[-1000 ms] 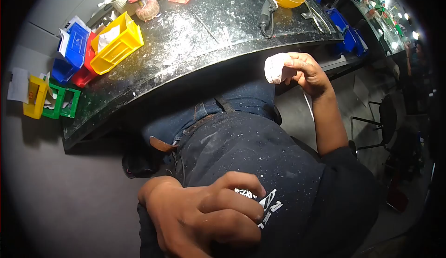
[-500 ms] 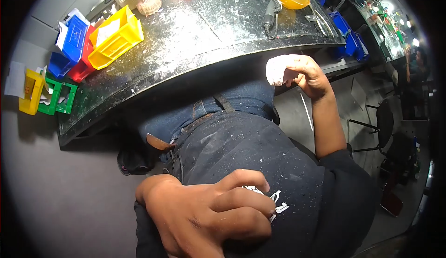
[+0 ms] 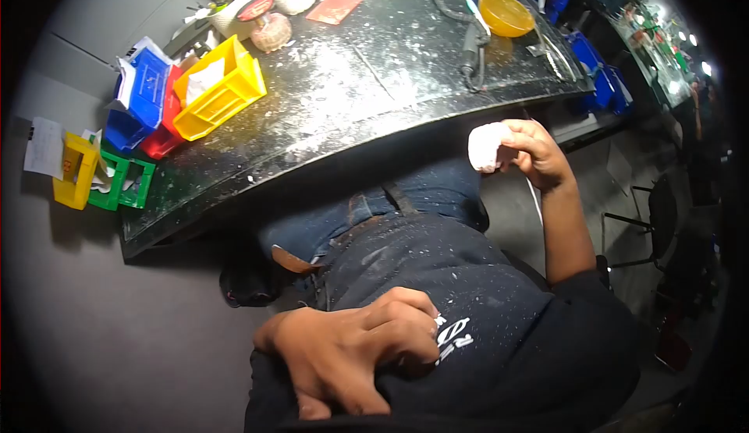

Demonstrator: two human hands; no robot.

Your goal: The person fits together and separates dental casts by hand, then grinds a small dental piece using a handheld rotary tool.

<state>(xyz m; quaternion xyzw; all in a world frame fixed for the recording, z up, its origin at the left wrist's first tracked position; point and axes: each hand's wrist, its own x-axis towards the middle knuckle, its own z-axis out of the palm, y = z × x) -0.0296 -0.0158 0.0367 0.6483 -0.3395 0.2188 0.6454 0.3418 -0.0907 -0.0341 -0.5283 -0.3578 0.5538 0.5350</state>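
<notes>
My right hand (image 3: 538,156) is raised just past the bench's front edge, its fingers and thumb closed on a whitish, curved plaster cast (image 3: 487,147). The cast looks arch-shaped, and part of it is hidden behind the fingers. My left hand (image 3: 355,351) lies against the chest of my dark shirt (image 3: 484,300), back of the hand toward me. Several of its fingers are curled in at the white print, with the tips out of sight, so whether they hold anything is hidden. White specks dot the shirt.
A dark, white-smeared bench (image 3: 328,82) curves across the top. Yellow (image 3: 222,94), red and blue bins stand at its left. A corded handpiece (image 3: 473,55) lies near an orange bowl (image 3: 505,14). A black chair (image 3: 662,218) stands at right.
The whole view has shifted, moving the bench and both hands in the picture. My left fingers have curled in more against the shirt. The right hand still holds the cast.
</notes>
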